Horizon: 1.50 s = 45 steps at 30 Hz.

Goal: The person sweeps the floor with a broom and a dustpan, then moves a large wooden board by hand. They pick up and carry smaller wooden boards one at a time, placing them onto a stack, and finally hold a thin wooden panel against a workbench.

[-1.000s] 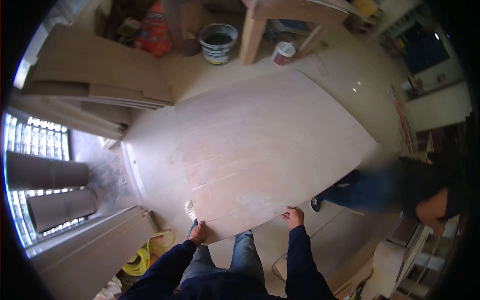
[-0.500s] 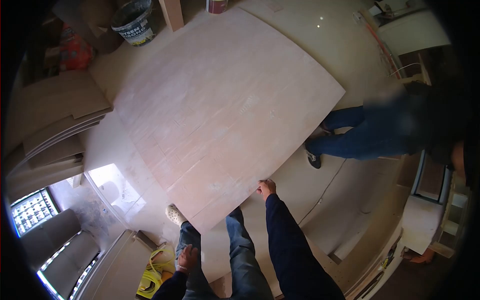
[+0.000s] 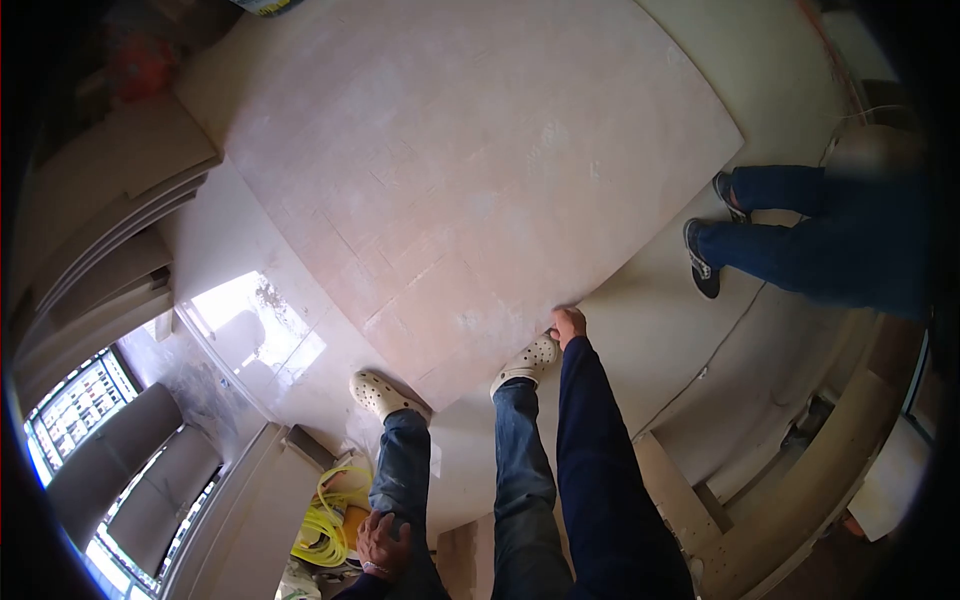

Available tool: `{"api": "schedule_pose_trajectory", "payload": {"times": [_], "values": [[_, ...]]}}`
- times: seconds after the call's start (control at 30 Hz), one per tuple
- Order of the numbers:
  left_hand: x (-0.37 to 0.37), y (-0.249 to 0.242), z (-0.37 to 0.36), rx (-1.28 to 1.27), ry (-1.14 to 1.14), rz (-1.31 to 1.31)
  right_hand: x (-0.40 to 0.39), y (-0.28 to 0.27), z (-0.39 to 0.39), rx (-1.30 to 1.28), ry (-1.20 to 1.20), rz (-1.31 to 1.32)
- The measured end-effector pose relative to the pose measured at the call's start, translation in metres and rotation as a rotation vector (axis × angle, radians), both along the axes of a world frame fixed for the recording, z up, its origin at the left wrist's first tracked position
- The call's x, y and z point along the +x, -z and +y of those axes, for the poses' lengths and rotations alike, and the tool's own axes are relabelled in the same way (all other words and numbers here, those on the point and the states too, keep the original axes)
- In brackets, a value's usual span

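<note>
A large, flat, pinkish board (image 3: 470, 170) with dusty marks and scored lines fills the middle of the view. At its near edge, the curled fingers of my right hand (image 3: 568, 326) hold the rim, close to the right corner of my stance. My left hand (image 3: 385, 545) lies on my left leg around the knee, fingers spread and holding nothing. Both my feet, in cream perforated clogs (image 3: 378, 394), are by the board's near corner, the right clog (image 3: 528, 362) right at its edge.
Another person (image 3: 770, 240) in jeans and dark sneakers stands right of the board. Stacked panels (image 3: 130, 210) lean at left. A yellow hose (image 3: 325, 525) lies coiled beside my left leg. A thin cable (image 3: 700, 375) crosses the floor at right.
My view has shifted, and the board sits higher in it. My right clog now shows. The other person's feet are farther from the board's edge. My left hand's fingers have spread on my leg.
</note>
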<state>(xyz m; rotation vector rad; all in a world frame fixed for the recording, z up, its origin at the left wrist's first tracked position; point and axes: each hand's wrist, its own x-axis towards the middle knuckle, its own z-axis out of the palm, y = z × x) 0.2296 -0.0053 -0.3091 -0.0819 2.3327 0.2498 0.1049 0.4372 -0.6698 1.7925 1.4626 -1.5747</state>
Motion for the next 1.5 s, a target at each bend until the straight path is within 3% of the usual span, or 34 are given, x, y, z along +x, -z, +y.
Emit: {"api": "schedule_pose_trajectory", "payload": {"times": [0.27,0.33,0.4,0.43,0.47,0.53,0.57,0.63,0.67,0.7,0.8,0.87,0.93,1.03,1.07,1.13,1.2,1.3,1.33,1.43,1.47,1.5], "values": [[-0.006,0.009,-0.011,0.018,0.005,0.013,0.001,0.042,-0.01,0.032,0.083,0.007],[-0.007,0.007,-0.012,0.021,-0.014,0.015,0.023,0.087,-0.013,0.281,-0.164,0.098],[-0.004,0.007,-0.015,0.016,0.03,0.059,0.037,0.092,-0.011,0.741,-1.156,-0.238],[-0.003,0.011,-0.016,0.025,0.027,0.067,0.033,0.084,-0.007,0.724,-1.045,-0.182],[-0.002,0.01,-0.019,0.024,0.024,0.047,0.021,0.026,-0.031,0.572,-0.641,-0.106],[-0.01,0.006,-0.015,0.052,-0.004,0.073,0.033,-0.011,-0.057,0.622,-0.75,-0.013],[-0.016,0.001,-0.013,0.042,-0.042,0.018,0.039,-0.031,-0.082,0.601,-0.539,-0.075],[-0.024,-0.007,-0.013,0.056,-0.094,-0.01,0.063,-0.082,-0.12,0.501,-0.771,-0.06],[-0.024,-0.008,-0.016,0.044,-0.121,-0.049,0.068,-0.115,-0.141,0.304,-0.827,-0.206],[-0.024,-0.008,-0.018,0.036,-0.146,-0.086,0.104,-0.11,-0.161,0.309,-0.928,-0.066],[-0.019,-0.007,-0.036,0.041,-0.153,-0.064,0.134,-0.197,-0.23,-0.042,-1.093,-0.14],[-0.025,-0.017,-0.048,0.065,-0.172,-0.038,0.137,-0.256,-0.261,-0.101,-1.172,-0.09],[-0.032,-0.025,-0.064,0.083,-0.195,-0.011,0.127,-0.305,-0.276,-0.098,-1.177,-0.053],[-0.047,-0.042,-0.095,0.116,-0.198,0.041,0.128,-0.297,-0.265,0.064,-1.269,0.067],[-0.064,-0.051,-0.105,0.202,-0.251,0.043,0.088,-0.356,-0.258,0.083,-1.15,-0.022],[-0.086,-0.071,-0.132,0.288,-0.356,0.088,0.056,-0.39,-0.228,0.319,-1.187,-0.019],[-0.112,-0.094,-0.168,0.33,-0.455,0.215,0.011,-0.445,-0.198,0.363,-1.209,-0.046],[-0.135,-0.113,-0.234,0.239,-0.546,0.256,-0.005,-0.477,-0.157,0.614,-0.955,0.12],[-0.133,-0.093,-0.263,0.257,-0.588,0.29,-0.017,-0.496,-0.151,0.627,-0.875,0.178],[-0.134,-0.099,-0.336,0.185,-0.521,0.257,-0.025,-0.529,-0.155,0.63,-0.862,0.155],[-0.125,-0.066,-0.371,0.159,-0.247,0.264,-0.023,-0.535,-0.16,0.637,-0.851,0.161],[-0.117,-0.053,-0.392,0.106,-0.421,0.247,-0.017,-0.538,-0.171,0.581,-0.923,0.173]]}}
